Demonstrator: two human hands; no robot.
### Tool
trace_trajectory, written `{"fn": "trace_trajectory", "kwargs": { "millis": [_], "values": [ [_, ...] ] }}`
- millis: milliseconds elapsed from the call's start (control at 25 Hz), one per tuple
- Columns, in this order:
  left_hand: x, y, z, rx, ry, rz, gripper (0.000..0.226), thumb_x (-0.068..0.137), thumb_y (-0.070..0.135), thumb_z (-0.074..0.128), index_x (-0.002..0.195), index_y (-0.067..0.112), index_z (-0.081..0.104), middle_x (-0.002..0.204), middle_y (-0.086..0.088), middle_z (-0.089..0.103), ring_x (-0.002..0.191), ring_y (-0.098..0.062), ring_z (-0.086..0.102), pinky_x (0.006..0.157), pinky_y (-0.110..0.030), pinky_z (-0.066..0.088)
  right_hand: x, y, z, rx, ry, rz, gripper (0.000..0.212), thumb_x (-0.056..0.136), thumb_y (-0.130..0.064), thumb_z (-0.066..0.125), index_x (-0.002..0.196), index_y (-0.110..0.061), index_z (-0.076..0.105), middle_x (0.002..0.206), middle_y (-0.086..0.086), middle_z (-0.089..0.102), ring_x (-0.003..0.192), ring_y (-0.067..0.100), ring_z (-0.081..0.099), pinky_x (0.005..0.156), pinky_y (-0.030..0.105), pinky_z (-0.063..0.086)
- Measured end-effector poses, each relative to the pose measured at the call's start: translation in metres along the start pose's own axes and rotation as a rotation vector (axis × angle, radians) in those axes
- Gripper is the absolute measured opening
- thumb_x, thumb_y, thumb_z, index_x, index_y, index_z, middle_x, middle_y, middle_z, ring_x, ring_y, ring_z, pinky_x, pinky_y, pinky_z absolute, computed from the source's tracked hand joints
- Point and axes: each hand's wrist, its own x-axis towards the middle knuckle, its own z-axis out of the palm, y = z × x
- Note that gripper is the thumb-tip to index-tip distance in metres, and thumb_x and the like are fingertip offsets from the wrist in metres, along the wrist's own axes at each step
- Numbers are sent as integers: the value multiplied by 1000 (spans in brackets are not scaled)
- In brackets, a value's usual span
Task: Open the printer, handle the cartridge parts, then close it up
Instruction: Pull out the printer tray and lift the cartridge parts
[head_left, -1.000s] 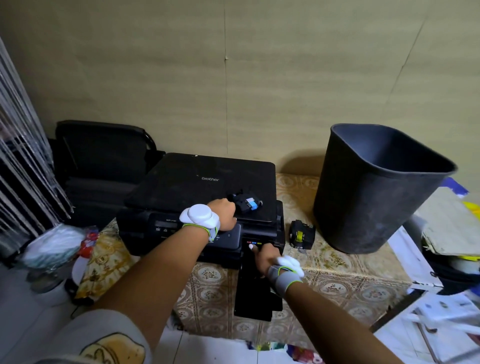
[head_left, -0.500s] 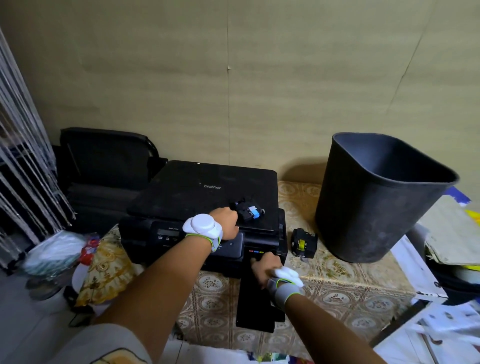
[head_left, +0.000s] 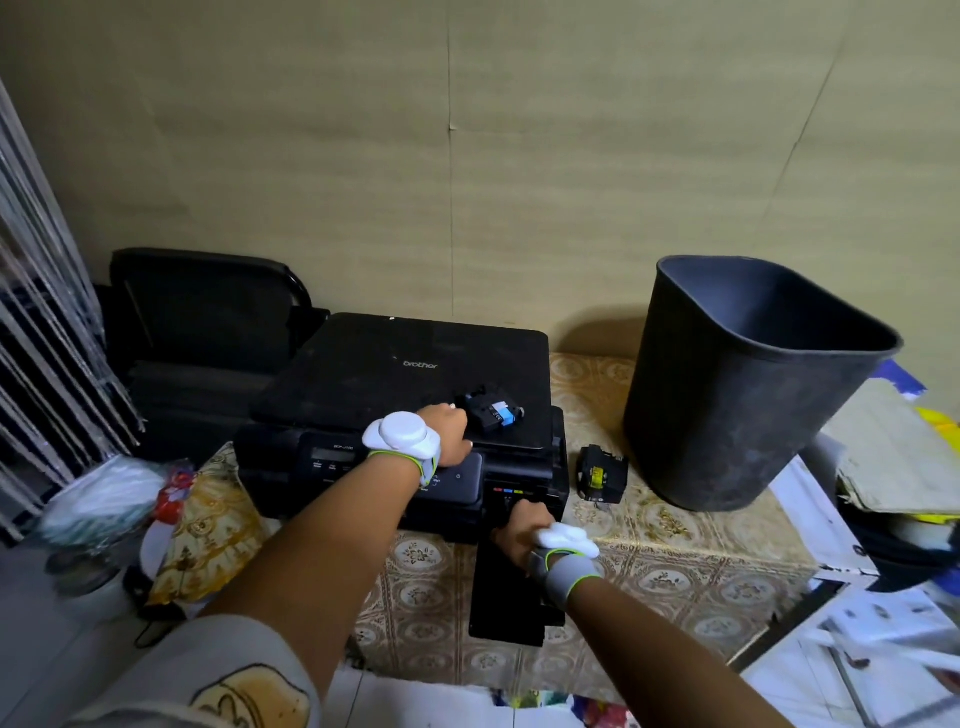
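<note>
A black Brother printer (head_left: 415, 364) sits on the cloth-covered table (head_left: 675, 535). Its front-right cartridge door (head_left: 506, 603) hangs open, down over the table edge. My right hand (head_left: 522, 525) is at the cartridge bay (head_left: 519, 493) under the colour marks, and its fingertips are hidden inside. My left hand (head_left: 447, 434) rests curled on the printer's top front edge, above the control panel. A black cartridge with a cyan label (head_left: 493, 410) lies on the lid just right of that hand. A cartridge with a yellow label (head_left: 600, 475) stands on the table beside the printer.
A large black bin (head_left: 748, 384) stands on the table to the right. Papers and clutter (head_left: 893, 457) lie further right. A black chair (head_left: 208, 312) is behind the printer on the left, with bags (head_left: 156, 499) on the floor below it.
Both hands stay where they were on the printer. Only the head view has shifted slightly.
</note>
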Motion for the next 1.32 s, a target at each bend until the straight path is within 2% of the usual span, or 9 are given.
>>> {"fn": "trace_trajectory", "kwargs": {
  "millis": [280, 400, 520, 640, 800, 880, 1000, 1200, 1320],
  "values": [
    [-4, 5, 0, 12, 7, -13, 41, 97, 28, 44, 124, 0, 54, 137, -20, 52, 123, -34, 53, 98, -37, 45, -16, 12, -21, -146, -46, 5, 46, 76, -38, 51, 113, -13, 61, 123, 5, 62, 115, 33, 58, 98, 48, 43],
    [-5, 4, 0, 11, 11, -12, 44, 97, 28, 43, 129, -1, 51, 140, -19, 50, 126, -33, 51, 101, -38, 44, -20, 19, -41, -216, -51, -15, 49, 74, -44, 52, 113, -16, 60, 120, 2, 63, 113, 34, 58, 95, 46, 44],
    [-5, 3, -1, 12, 6, -17, 45, 97, 29, 43, 131, 0, 49, 141, -19, 49, 127, -34, 50, 102, -38, 44, -17, 19, -62, -187, -113, -142, 47, 78, -41, 56, 112, -8, 62, 119, 11, 65, 107, 33, 62, 92, 45, 52],
    [-5, 2, 1, 11, 0, -13, 45, 98, 29, 42, 133, 1, 47, 143, -19, 46, 129, -34, 48, 105, -38, 43, -14, 10, -87, -181, -150, -228, 40, 86, -31, 56, 113, -2, 61, 116, 17, 66, 103, 31, 63, 88, 39, 54],
    [-4, 1, 1, 11, 1, -17, 44, 98, 26, 43, 135, 3, 47, 144, -17, 46, 130, -33, 47, 104, -38, 42, -10, -9, -125, 2, -90, -264, 33, 90, -17, 51, 114, 4, 59, 115, 25, 64, 82, 24, 57, 63, 31, 49],
    [-4, 1, 1, 11, 9, -21, 44, 97, 27, 43, 134, 3, 47, 144, -16, 46, 130, -32, 48, 103, -38, 43, -4, -16, -139, 169, -73, -257, 33, 89, -10, 50, 116, 8, 56, 110, 27, 64, 80, 24, 55, 69, 34, 52],
    [-3, -1, 1, -3, 7, -26, 44, 97, 27, 44, 134, 4, 48, 144, -17, 47, 129, -33, 48, 102, -38, 44, 8, -22, -148, 326, -49, -225, 33, 90, -7, 48, 116, 10, 55, 93, 20, 59, 79, 26, 56, 74, 37, 52],
    [-2, -1, -1, -43, 4, -55, 39, 94, 24, 49, 126, 3, 56, 131, -19, 57, 120, -35, 56, 94, -37, 48, 26, -32, -137, 470, -57, -176, 33, 90, -8, 48, 118, 7, 53, 79, 10, 57, 60, 18, 56, 47, 23, 51],
    [0, -3, -4, -88, -8, -72, 38, 90, 26, 54, 120, 3, 61, 125, -21, 61, 114, -36, 60, 91, -36, 50, 35, -40, -126, 473, -63, -164, 34, 90, -12, 49, 118, 7, 54, 76, 9, 57, 54, 15, 53, 36, 19, 48]
  ]
}}
